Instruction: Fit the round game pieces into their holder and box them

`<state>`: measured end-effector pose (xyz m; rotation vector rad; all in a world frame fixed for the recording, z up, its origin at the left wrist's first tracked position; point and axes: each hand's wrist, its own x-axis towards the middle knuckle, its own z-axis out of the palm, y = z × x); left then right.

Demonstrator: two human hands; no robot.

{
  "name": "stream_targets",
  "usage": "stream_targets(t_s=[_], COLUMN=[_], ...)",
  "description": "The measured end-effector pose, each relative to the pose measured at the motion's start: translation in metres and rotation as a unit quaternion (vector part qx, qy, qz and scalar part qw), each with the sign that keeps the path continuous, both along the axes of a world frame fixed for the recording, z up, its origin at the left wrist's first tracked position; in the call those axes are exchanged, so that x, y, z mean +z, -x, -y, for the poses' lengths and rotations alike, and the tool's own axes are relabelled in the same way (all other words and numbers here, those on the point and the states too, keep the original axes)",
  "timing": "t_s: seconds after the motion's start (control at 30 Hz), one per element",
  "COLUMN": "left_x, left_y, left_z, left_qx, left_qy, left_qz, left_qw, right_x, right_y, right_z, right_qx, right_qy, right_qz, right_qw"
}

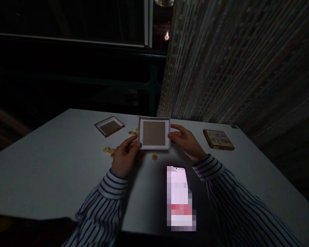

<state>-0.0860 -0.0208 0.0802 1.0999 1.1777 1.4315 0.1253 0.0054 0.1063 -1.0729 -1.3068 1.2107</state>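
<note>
Between my two hands is a shallow cardboard box half [154, 133], tilted so its bare inside, pale with a brownish square, faces me. My left hand [125, 153] pinches its lower left corner, and my right hand [185, 140] grips its right edge, thumb against the near side. Small round wooden game pieces [110, 151] with markings lie on the table beside and behind my left hand. One round piece with a red mark [154, 157] lies just below the box half. Some pieces are partly hidden by my left hand and the box half.
The white table [54, 171] carries another open box half [109, 126] at the back left and a closed printed box [218, 139] at the right. A lit phone [179, 195], its screen blurred out, lies near the front. A string curtain [221, 61] hangs behind. The room is dark.
</note>
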Motion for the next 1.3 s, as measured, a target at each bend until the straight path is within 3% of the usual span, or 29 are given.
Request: stream_targets(t_s=[0.33, 0.63, 0.9, 1.3], left_x=[-0.001, -0.009, -0.007, -0.025], left_y=[-0.025, -0.041, -0.056, -0.077], left_z=[0.000, -0.003, -0.001, -0.007], left_qx=[-0.037, -0.037, -0.042, -0.105], left_qy=[-0.001, 0.002, 0.017, 0.022], left_qz=[0.019, 0.025, 0.008, -0.049], left_qw=[0.999, 0.999, 0.999, 0.993], right_x=[-0.008, -0.016, -0.027, -0.042], right_y=[-0.021, -0.035, -0.048, -0.067], right_z=[0.010, 0.028, 0.036, 0.041], right_qx=[-0.048, -0.040, -0.034, -0.017], right_qy=[-0.012, -0.020, -0.023, -0.037], right_qz=[-0.001, 0.033, 0.053, 0.094], right_qw=[0.999, 0.998, 0.998, 0.995])
